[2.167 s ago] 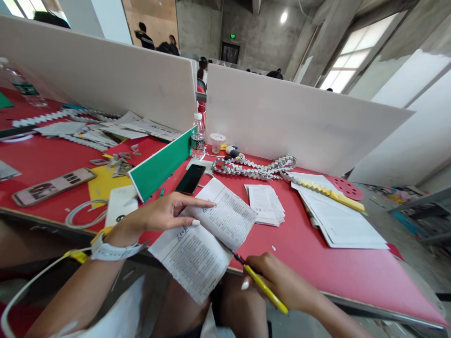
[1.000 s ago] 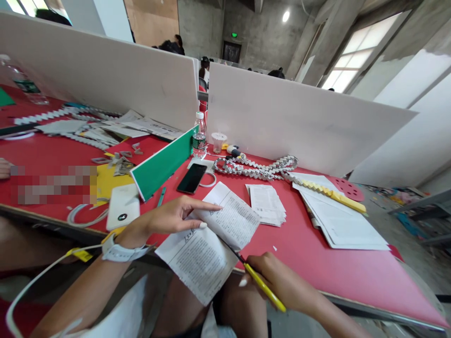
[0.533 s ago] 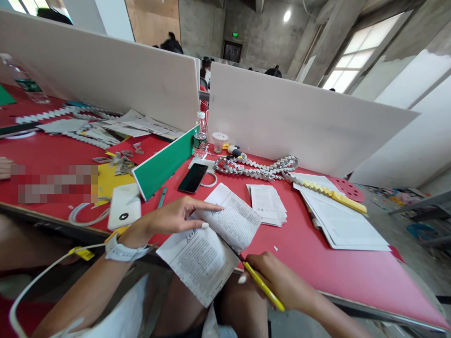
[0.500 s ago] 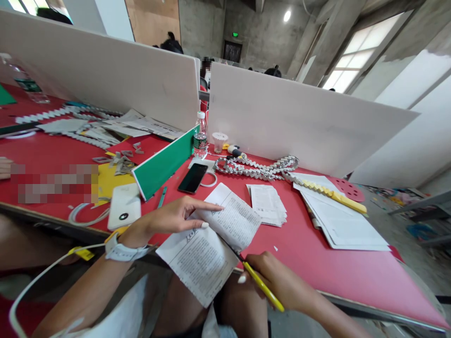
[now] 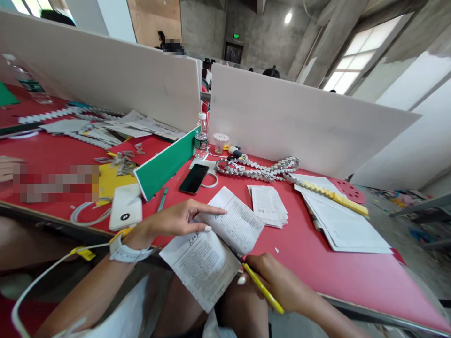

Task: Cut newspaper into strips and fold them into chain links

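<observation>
A printed sheet of paper (image 5: pixel 202 265) lies over the front table edge, its near part reaching above my lap. A slit or fold divides it from the upper half, which rests on the red tabletop. My left hand (image 5: pixel 185 218) holds the sheet at its upper left, index finger stretched over the print and thumb pressed on it. My right hand (image 5: pixel 273 279) grips a yellow-handled knife (image 5: pixel 262 288) at the sheet's right side. Its dark blade sits in the line between the two halves, mostly hidden by paper.
A stack of cut printed papers (image 5: pixel 268 206) lies beyond the sheet. Around it are a black phone (image 5: pixel 193 179), a white power bank (image 5: pixel 126 206), a teal cutter (image 5: pixel 162 198), a water bottle (image 5: pixel 201 138), a folded-paper chain (image 5: pixel 260 170), larger sheets (image 5: pixel 347 225) and a green divider (image 5: pixel 167 164).
</observation>
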### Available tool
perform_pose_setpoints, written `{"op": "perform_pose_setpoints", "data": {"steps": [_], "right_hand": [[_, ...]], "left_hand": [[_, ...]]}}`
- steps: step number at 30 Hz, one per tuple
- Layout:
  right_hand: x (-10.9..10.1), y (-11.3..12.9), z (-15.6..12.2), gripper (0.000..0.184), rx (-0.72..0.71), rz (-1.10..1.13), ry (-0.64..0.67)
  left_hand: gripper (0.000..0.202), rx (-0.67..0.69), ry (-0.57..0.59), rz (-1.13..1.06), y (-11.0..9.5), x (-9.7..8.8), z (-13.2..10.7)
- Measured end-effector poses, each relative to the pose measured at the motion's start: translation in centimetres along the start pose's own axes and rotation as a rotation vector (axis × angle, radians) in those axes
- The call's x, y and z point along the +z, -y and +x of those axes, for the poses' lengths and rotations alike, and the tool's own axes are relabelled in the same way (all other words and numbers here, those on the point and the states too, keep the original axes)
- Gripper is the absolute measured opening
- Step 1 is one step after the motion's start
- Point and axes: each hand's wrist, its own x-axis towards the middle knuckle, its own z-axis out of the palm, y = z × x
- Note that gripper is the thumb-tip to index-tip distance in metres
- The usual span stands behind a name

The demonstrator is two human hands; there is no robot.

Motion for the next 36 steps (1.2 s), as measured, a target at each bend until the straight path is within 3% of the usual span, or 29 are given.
{"op": "perform_pose_setpoints", "data": {"steps": [10,15,20,24,27,31,36], "right_hand": [[0.9,-0.8,0.7,0.025,0.013,0.065,-0.008],[2.3,-1.3,1.4,0.028,0.049,0.088,-0.079],[4.7,-2.4,2.5,0.036,0.073,0.251,-0.166],[7.3,-3.2,3.8,0.051,0.123,0.535,-0.234],[9.3,-3.4,4.8,0.059,0.141,0.735,-0.314],[11.2,-3.2,6.0,0.062,0.109,0.845,-0.397],[12.1,-2.9,6.7,0.065,0.14,0.88,-0.408]], "left_hand": [[0.049,0.0,0.009,0.036,0.4,-0.2,0.0],[0.054,-0.027,-0.023,0.05,0.6,0.0,-0.1],[0.081,-0.135,-0.165,-0.116,1.6,0.0,-1.2],[0.084,-0.195,-0.322,-0.372,3.3,0.6,-2.4],[0.081,-0.203,-0.399,-0.524,4.7,2.3,-2.9],[0.07,-0.252,-0.547,-0.678,6.4,5.1,-2.4],[0.069,-0.339,-0.787,-0.796,6.5,7.1,-1.5]]}}
